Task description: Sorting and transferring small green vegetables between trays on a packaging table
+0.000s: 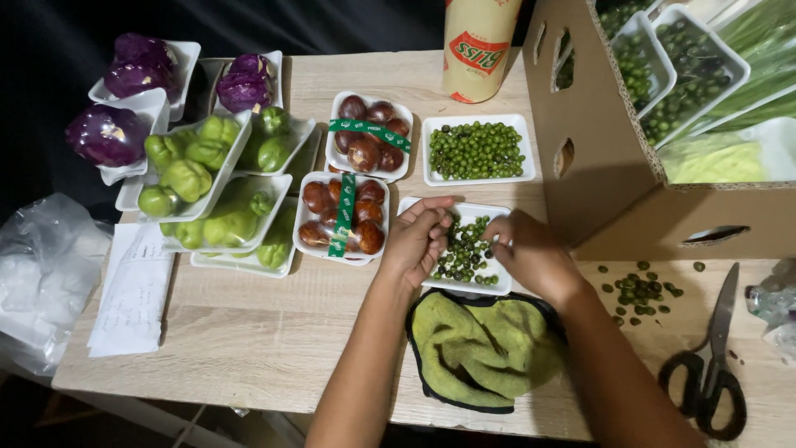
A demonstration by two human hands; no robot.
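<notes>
Sorting small green berries [464, 249] in white tray [489, 287] near worktop [265, 332] front edge. Left hand [417, 241] pinches berries, fingers closed; right hand [531, 253] curled at tray rim, grip contents unclear. Risk: round berries roll off; strays [640, 290] already lie beside scissors [711, 365]. Tray overhangs green cloth [481, 348], may tip.

**Trays, bands and a carton around your grip**

Your left hand [414, 241] and right hand [531, 253] grip a white foam tray [464, 284]. Just beyond it sits another white tray [478, 176]. Left of your grip, two trays wear green label bands [343, 214]. A brown cardboard carton [613, 166] stands right; a tan roll [479, 46] with a red label stands beyond.
</notes>
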